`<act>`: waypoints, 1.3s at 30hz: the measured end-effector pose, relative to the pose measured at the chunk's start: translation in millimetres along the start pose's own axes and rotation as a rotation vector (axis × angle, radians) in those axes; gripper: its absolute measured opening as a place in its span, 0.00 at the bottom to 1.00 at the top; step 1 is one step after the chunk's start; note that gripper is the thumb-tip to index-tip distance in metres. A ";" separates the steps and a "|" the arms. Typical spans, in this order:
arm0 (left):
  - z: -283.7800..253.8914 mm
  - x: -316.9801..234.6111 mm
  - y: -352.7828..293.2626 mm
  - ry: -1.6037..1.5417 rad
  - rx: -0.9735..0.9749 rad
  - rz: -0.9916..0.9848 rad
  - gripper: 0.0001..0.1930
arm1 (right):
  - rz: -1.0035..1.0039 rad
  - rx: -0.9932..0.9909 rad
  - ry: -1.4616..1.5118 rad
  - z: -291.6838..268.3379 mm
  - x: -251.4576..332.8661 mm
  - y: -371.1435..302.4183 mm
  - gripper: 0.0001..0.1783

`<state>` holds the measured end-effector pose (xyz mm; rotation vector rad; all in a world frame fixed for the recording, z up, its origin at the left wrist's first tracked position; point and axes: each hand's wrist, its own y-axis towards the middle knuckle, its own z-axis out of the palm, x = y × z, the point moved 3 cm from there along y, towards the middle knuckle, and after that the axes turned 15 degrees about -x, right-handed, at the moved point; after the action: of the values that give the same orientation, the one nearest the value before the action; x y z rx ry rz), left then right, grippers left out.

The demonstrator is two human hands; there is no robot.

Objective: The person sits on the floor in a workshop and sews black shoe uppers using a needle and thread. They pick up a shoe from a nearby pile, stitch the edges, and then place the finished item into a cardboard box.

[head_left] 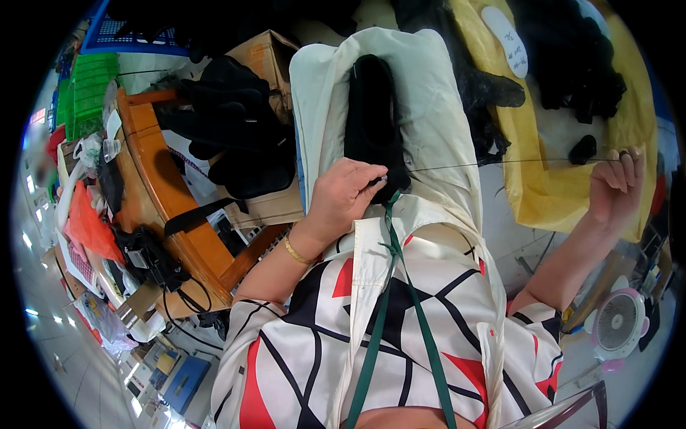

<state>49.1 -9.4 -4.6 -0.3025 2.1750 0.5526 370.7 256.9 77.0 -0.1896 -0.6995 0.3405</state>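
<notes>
A black fabric shoe (368, 146) lies lengthwise on the cream cloth (436, 93) over my lap, its opening facing up. My left hand (343, 196) is closed in a pinch at the shoe's near end, fingertips pressed against it. From there a thin dark thread (464, 166) runs taut to the right, across the yellow bag. Far out to the right, my right hand (616, 182) is raised with its fingers curled around the thread's other end. Whether it also holds a needle is too small to see. A green cord (386, 314) hangs from my neck, close to the shoe.
Several black shoes (246, 136) are piled at the left, by a cardboard box (264, 61) and an orange-brown wooden frame (150, 157). At right, a yellow bag (529, 193) holds black pieces; a white insole (504, 41) lies on it. A small fan (618, 323) stands lower right.
</notes>
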 end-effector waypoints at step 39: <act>14.6 11.9 -10.9 0.211 -0.055 0.388 0.16 | -0.053 0.788 -1.445 21.5 -242.2 -41.9 0.09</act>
<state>56.2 -12.1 -25.0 0.0394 2.4422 0.8276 193.9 130.1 -39.5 0.9309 -1.9048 0.6688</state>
